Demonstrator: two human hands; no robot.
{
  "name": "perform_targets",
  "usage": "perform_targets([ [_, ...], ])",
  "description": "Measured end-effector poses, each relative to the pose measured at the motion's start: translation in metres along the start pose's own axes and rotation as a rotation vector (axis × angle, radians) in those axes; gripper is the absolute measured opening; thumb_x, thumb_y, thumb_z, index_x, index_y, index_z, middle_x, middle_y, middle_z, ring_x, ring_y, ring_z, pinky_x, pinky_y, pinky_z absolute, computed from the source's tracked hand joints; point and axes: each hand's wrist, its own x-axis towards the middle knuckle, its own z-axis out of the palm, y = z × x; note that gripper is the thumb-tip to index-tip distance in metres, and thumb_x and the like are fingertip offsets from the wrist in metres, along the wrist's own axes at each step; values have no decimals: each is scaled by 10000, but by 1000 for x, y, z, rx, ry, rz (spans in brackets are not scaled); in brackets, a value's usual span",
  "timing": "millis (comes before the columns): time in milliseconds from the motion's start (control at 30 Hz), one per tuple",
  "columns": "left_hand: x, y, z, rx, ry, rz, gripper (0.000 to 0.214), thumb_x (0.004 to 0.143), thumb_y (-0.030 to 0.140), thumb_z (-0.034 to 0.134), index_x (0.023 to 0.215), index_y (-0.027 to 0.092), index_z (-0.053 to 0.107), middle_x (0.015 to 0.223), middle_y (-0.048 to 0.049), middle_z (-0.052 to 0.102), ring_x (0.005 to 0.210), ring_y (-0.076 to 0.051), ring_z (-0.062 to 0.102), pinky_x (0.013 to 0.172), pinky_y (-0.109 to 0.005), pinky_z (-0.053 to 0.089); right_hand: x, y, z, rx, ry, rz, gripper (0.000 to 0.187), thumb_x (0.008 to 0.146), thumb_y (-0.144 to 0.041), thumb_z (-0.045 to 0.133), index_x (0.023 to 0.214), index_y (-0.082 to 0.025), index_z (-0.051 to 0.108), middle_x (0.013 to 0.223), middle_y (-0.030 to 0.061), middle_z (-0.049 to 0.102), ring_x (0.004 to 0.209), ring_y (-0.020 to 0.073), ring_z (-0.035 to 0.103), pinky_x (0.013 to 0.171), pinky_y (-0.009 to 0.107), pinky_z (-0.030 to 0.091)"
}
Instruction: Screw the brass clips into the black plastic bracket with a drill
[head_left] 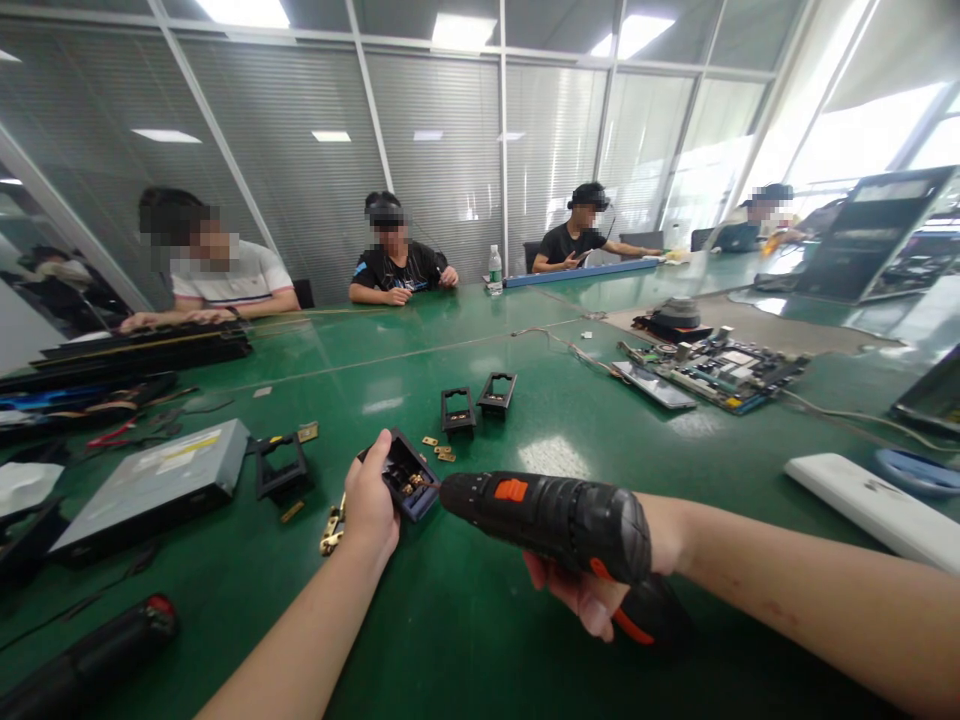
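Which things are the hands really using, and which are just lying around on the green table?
In use: left hand holding the small black box with brass bits inside; right hand gripping the power screwdriver, its tip at the box.
Lying about: two empty black frames, loose brass plates, disc drive, circuit board, water bottle.

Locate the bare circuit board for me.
Head view, right of centre on the green table: the circuit board lies beyond the power screwdriver in the right hand, beside a flat grey panel.
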Motion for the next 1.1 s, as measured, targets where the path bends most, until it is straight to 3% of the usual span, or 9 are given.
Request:
perform_targets([
  [200,0,-1,1,15,3,4,409,774,469,810,1004,174,646,812,-61,698,666,-250,704,645,-416,618,2,6,-5,15,-44,-63,656,489,-43,970,1063,-132,667,704,-9,736,594,138,713,577,222,619],
  [400,-3,0,3,14,12,39,368,755,425,831,964,179,654,782,-51,690,683,-251,700,658,-409,616,0,3,-2,16,-45,-11,624,481,-86,997,976,-153,622,645,-55,678,606,179,737,597,312,670],
  [700,1,-5,-1,23,9,63,425,718,475,863,949,183,658,806,-43,686,700,-233,688,632,-366,587,-3,-1,5,12,17,-25,574,495,-84,975,944,-139,622,657,-57,691,569,133,718,576,261,659],
  [1100,-1,-2,1,5,5,52,432,691,461,874,936,180,657,794,-31,683,700,-239,691,647,-377,583,-1,-1,6,48,-12,-36,590,464,-66,986,939,-126,642,656,-42,718,569,142,731,577,262,666],
])
